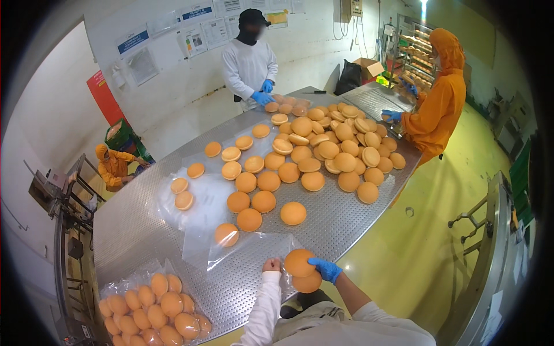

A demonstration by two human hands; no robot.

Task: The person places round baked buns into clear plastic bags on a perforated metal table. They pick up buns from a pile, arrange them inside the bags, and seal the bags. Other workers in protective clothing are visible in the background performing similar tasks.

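My right hand (326, 270), in a blue glove, grips round orange-brown buns (299, 263) at the table's near edge; two show, one below the other. Close to its left, my left hand (271, 264) is closed with its fingers curled at the edge of a clear plastic bag (254, 249). The film reaches from this hand toward the buns and is hard to see in places. Just beyond the bag, single buns (293, 213) lie on the perforated metal table (225, 300). They lead back to a large heap of buns (346, 147).
At the near left sits a filled clear bag of buns (147, 311). Flat empty bags (202, 213) lie mid-table. Across stands a person in white (251, 63) with bagged buns (287, 105); a person in orange (441, 98) works at the right, another (112, 167) crouches left. A knife (313, 92) lies at the far edge.
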